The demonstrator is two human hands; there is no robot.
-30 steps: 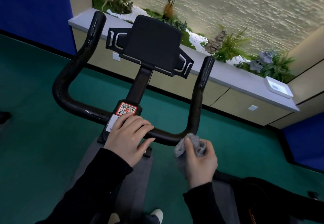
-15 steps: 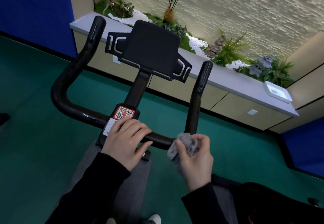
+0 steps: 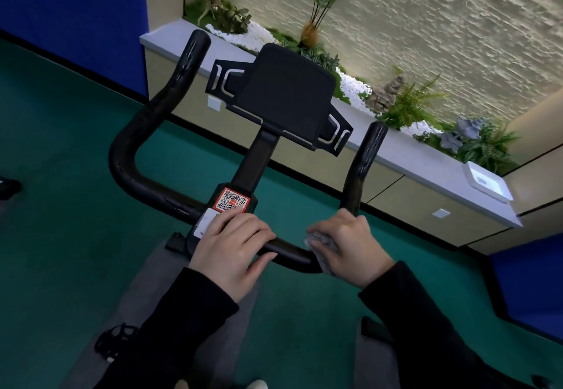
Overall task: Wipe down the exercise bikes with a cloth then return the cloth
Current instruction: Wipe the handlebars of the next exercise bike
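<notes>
Right hand (image 3: 353,245) now down on handlebar (image 3: 286,250), grey cloth (image 3: 321,241) seemingly underneath.

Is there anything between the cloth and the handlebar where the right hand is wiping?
Nothing visible. The right hand presses the grey cloth straight onto the black handlebar at its right bend. The left hand rests on the bar nearer the middle, apart from the cloth.

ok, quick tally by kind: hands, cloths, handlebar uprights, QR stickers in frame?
Hands: 2, left hand and right hand
Cloths: 1, grey cloth
Handlebar uprights: 2, left upright and right upright
QR stickers: 1, QR sticker
Total: 6
</notes>
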